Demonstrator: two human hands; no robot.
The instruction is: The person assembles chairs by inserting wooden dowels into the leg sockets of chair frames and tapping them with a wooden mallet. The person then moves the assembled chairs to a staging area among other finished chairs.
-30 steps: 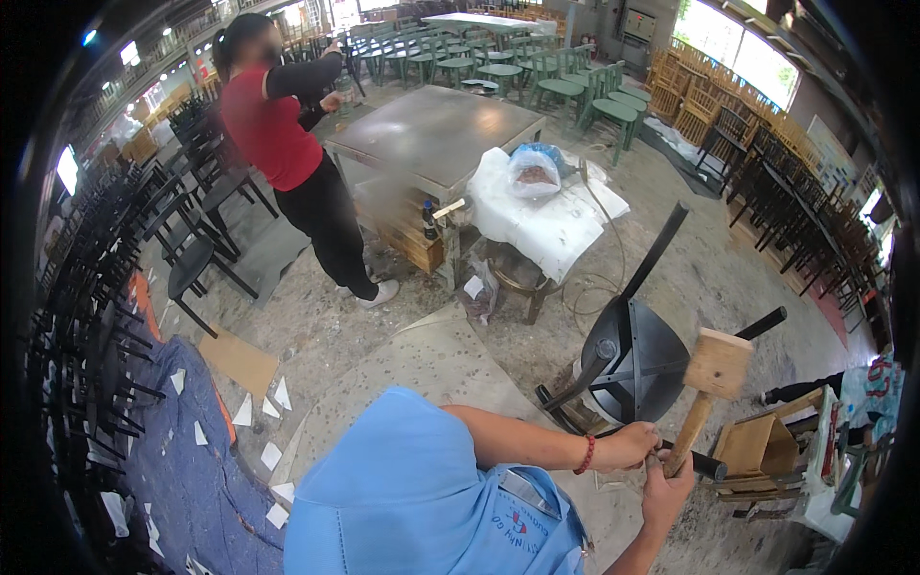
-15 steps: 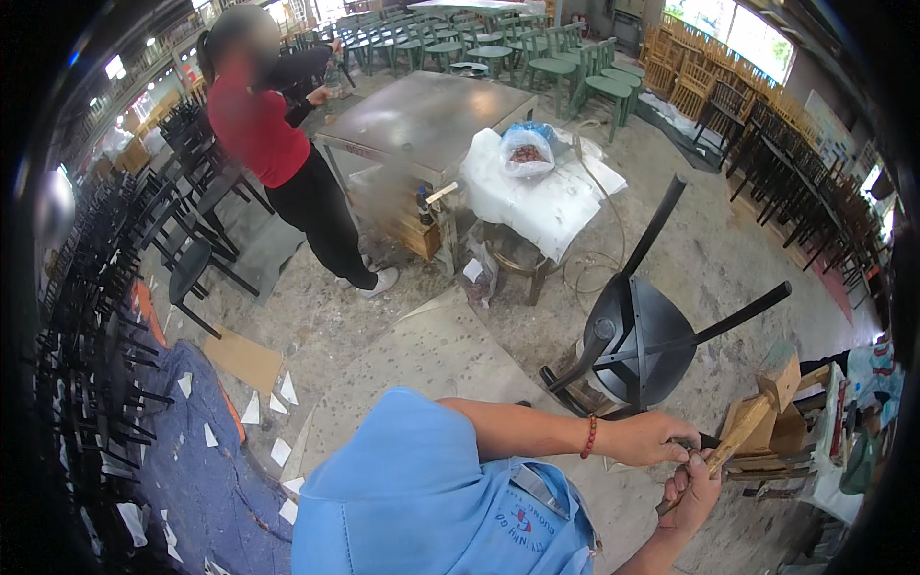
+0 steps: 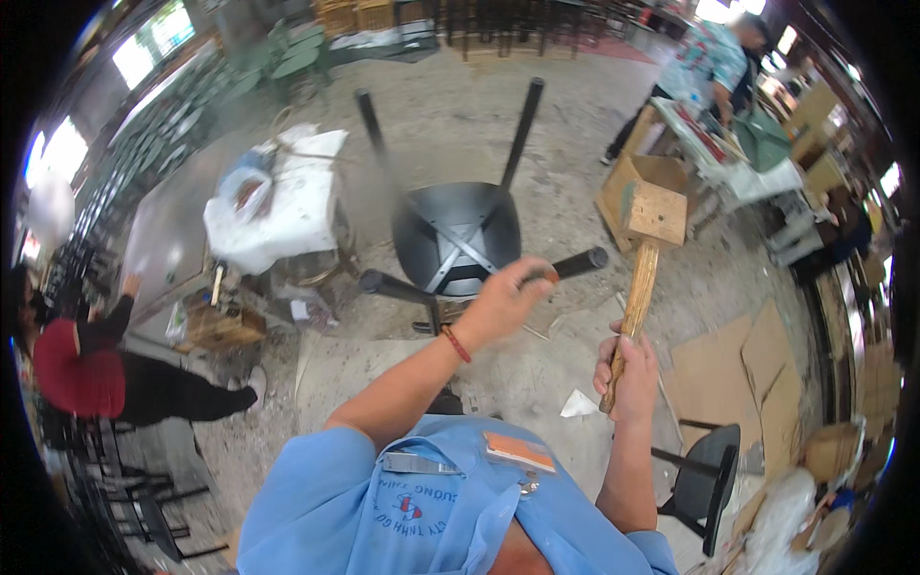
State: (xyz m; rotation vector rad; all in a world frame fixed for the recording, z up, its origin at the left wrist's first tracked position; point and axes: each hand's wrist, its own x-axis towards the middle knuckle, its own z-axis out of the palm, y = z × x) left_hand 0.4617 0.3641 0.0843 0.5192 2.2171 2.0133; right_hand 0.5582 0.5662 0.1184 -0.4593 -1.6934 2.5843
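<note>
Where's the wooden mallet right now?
Head view, right of centre: the wooden mallet is head-up, its handle in the grip of the right hand, to the right of the upturned black chair.

L forearm (image 3: 402, 381) slants from near left to far right; L wrist (image 3: 467, 333) roughly straight. L hand (image 3: 506, 305) a bit blurred, fingers (image 3: 527, 269) curled, farther out than R. R forearm (image 3: 628, 471) points almost straight away, on right. R hand (image 3: 632, 376) nearer, wrapped in a fist-like grip, well apart from L hand.
</note>
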